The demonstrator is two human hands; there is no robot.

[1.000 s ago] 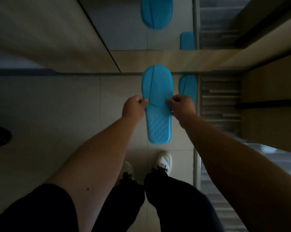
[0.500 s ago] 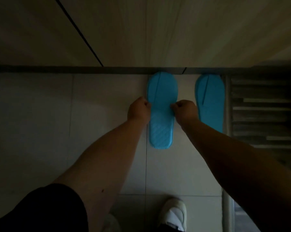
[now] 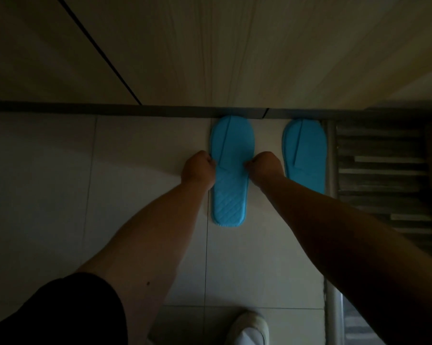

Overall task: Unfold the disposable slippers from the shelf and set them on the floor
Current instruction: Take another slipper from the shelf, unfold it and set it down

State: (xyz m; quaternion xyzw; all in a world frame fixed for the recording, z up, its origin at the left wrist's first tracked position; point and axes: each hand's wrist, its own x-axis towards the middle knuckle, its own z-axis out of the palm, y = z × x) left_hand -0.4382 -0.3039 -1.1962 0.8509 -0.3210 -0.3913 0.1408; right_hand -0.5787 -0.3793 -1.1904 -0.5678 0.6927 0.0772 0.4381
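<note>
Two blue disposable slippers lie flat on the pale tiled floor, toes against the dark baseboard. The left slipper [image 3: 231, 170] has its quilted heel toward me. My left hand [image 3: 198, 169] pinches its left edge at mid-length and my right hand [image 3: 265, 166] pinches its right edge. The right slipper [image 3: 305, 151] lies a little apart to the right, untouched, with its heel hidden behind my right forearm.
A wood-grain cabinet front [image 3: 234, 51] rises behind the dark baseboard [image 3: 110, 108]. A metal strip [image 3: 331, 158] and a striped dark mat [image 3: 384, 175] border the right slipper. My white shoe [image 3: 249, 329] stands on the tiles [image 3: 48, 183] at the bottom.
The left slipper has come down from hanging in the air to lying on the floor by the baseboard. My view has dropped closer to the floor; both hands keep their grip.
</note>
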